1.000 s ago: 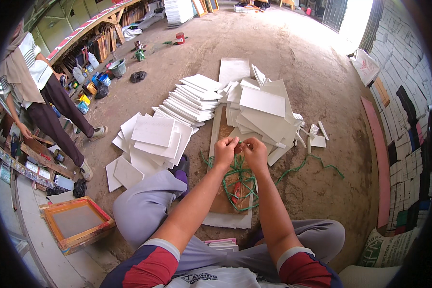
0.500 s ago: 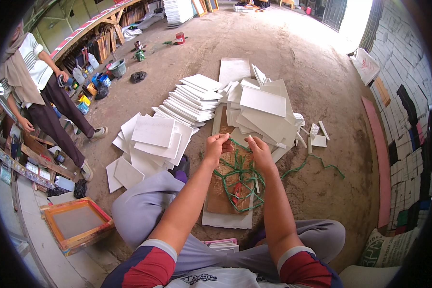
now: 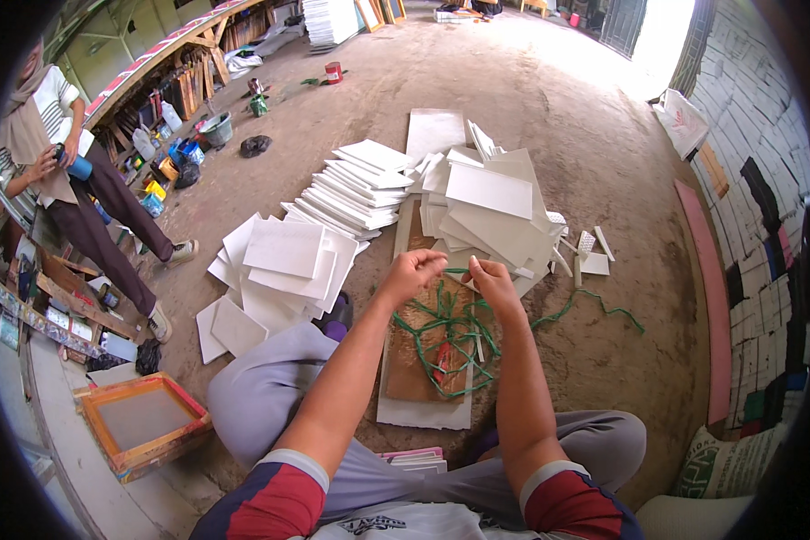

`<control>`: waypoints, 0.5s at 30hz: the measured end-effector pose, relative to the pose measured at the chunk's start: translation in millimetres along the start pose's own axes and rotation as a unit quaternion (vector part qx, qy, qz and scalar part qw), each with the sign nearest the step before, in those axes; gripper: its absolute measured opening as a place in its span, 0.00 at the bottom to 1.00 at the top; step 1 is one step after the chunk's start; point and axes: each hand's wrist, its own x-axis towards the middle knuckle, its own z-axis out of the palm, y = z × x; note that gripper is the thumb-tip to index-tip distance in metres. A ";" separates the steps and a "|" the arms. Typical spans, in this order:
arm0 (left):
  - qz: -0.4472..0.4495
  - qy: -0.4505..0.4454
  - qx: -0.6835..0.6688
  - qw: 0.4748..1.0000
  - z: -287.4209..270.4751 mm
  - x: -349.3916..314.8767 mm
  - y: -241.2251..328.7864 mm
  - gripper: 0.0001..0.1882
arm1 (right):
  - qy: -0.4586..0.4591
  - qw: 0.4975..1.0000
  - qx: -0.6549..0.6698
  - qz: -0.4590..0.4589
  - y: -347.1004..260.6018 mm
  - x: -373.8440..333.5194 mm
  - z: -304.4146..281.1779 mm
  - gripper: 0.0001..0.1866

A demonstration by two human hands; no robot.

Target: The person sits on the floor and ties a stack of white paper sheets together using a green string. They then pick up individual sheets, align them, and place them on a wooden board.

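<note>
Just below the centre of the frame, a green cord (image 3: 446,317) lies in loose, tangled loops on a brown board (image 3: 403,376), with a short stretch of it raised between the two hands. The right hand (image 3: 493,286) is curled, its fingers (image 3: 475,265) clamped on the cord near the thumb. The left hand (image 3: 414,275) hangs just beside the raised stretch with fingertips bunched; I cannot tell whether they close on the cord.

The cord looks very light and limp, perhaps a slick plastic, so it probably slides and snags on its own loops rather than holding a shape. A thumb-and-forefinger pinch on the raised part, clear of the tangle, seems the surest hold; it is unlikely to break under a gentle pull.

Among the loops, a red object (image 3: 442,357) lies on the board, and a pale sheet (image 3: 423,415) shows beneath the board's lower edge. Left of the hands stand a fanned stack (image 3: 355,191) and a looser stack (image 3: 283,247) of white panels; above right is a larger pile (image 3: 490,191). Right of centre, a loose green strand (image 3: 567,313) trails across the floor (image 3: 603,378).
</note>
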 end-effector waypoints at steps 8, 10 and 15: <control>0.039 -0.020 0.119 0.992 11.0 1.1 -16.6 0.16 | 0.160 0.981 -0.107 -0.021 12.0 6.5 -4.6 0.31; 0.026 -0.060 0.160 0.985 22.8 -4.3 -10.1 0.18 | 0.213 0.960 -0.184 -0.021 9.5 2.1 -6.2 0.32; 0.007 -0.108 0.181 0.978 52.7 -23.8 0.1 0.22 | 0.268 0.904 -0.330 -0.036 27.3 9.8 -19.7 0.31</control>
